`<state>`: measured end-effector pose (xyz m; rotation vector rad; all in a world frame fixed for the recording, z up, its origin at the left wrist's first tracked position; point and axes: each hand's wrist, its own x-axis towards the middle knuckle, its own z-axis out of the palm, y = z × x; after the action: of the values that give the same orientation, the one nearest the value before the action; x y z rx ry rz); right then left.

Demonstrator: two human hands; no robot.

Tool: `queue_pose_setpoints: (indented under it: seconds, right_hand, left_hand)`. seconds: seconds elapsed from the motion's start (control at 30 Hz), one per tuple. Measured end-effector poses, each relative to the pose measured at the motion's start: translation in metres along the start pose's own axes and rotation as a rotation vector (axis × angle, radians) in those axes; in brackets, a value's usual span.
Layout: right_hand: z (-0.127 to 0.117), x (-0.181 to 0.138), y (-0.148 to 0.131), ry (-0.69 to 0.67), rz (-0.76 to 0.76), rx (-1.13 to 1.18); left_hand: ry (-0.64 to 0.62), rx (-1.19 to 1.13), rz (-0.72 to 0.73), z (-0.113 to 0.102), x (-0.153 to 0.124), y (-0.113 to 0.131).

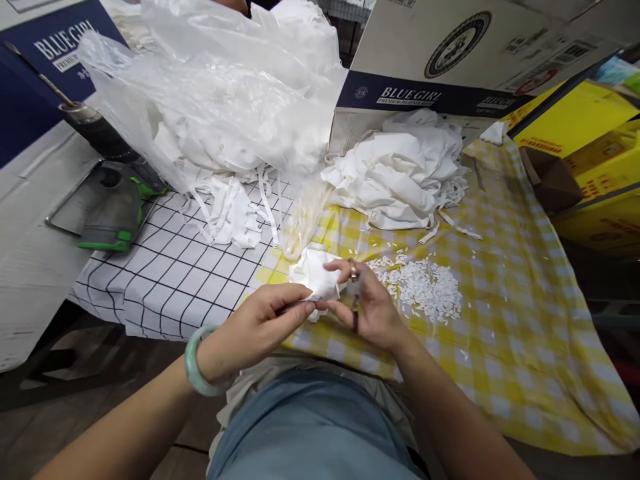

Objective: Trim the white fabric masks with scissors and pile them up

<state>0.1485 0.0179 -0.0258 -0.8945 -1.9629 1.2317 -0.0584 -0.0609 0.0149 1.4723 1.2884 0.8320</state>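
Note:
Close to the table's front edge, my left hand (275,317) pinches a small folded piece of white cloth (320,275) between thumb and fingers. My right hand (375,310) meets the same cloth from the other side, its fingertips at the cloth's right edge. In its palm sits a small blurred metal tool with a dark part, which looks like thread snips (355,313). Just right of that hand lies a pile of small white strips (430,288). Beyond the cloth is a clear plastic bag (303,220) with pale contents that I cannot make out.
A heap of white cloth pieces with ties (400,173) lies behind the strips. Further left, a large plastic bag (240,87) spills white cloth pieces (233,213). A cordless drill (110,200) stands at the left. Cardboard boxes (410,67) wall the back; yellow boxes (575,127) are at right.

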Motion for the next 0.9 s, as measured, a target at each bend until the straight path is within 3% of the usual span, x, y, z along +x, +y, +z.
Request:
queue_pose_setpoints:
  seconds: [0.07, 0.13, 0.2, 0.3, 0.43, 0.5, 0.63, 0.8, 0.9]
  right_hand:
    - [0.006, 0.009, 0.0, -0.073, 0.005, 0.022]
    - [0.006, 0.019, 0.001, -0.019, -0.005, 0.036]
    - [0.003, 0.026, -0.001, 0.081, -0.054, 0.055]
    - [-0.002, 0.032, -0.009, 0.138, -0.108, 0.114]
    - [-0.004, 0.043, -0.019, -0.024, 0.074, 0.263]
    - [-0.001, 0.049, -0.019, -0.094, 0.187, 0.364]
    - [0.02, 0.048, -0.011, -0.175, 0.344, 0.567]
    - [0.035, 0.027, 0.002, -0.081, 0.397, 0.733]
    - [0.015, 0.018, 0.012, 0.041, 0.458, 0.726]
  left_hand:
    - [0.066, 0.27, 0.133, 0.001, -0.004, -0.001]
    - [0.173, 0.508, 0.218, 0.003, -0.009, -0.006]
    - [0.237, 0.588, 0.237, 0.007, -0.013, -0.014]
    - [0.253, 0.39, 0.135, 0.015, -0.015, -0.021]
    - [0.113, 0.079, 0.005, 0.014, -0.016, -0.01]
    - [0.049, 0.013, 0.062, 0.011, -0.014, 0.0]
    - [0.172, -0.007, 0.246, 0.009, -0.001, 0.014]
    - [0.145, -0.454, 0.163, 0.027, 0.027, 0.015]
    - [0.194, -0.422, 0.102, 0.033, 0.034, 0.016]
